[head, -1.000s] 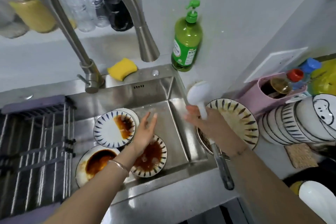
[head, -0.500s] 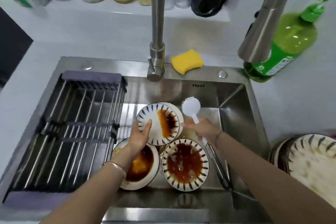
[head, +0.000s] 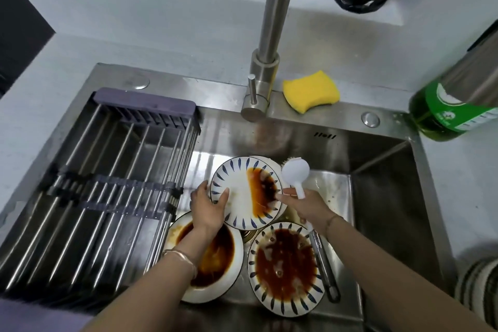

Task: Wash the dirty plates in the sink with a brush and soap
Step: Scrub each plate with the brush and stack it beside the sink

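Head view: left hand (head: 208, 206) grips rim of tilted dirty plate (head: 242, 193), right hand (head: 305, 206) clenched round brush (head: 295, 172) handle, frame centre, in sink (head: 377, 159).
Hold plate tipped over basin, scrub bristles into the sauce side; soap bottle (head: 439, 116) waits at right edge.

Head-worn view, facing steeply down, close above sink (head: 382, 159)

Both forearms slanted up from the lower edge of the frame toward its centre, converging. The left grip (head: 208, 207) pinched a plate (head: 239, 205) at its left rim, thumb on the face. The right grip (head: 307, 206), centre-right of the frame, was curled round the handle of a brush (head: 295, 171).
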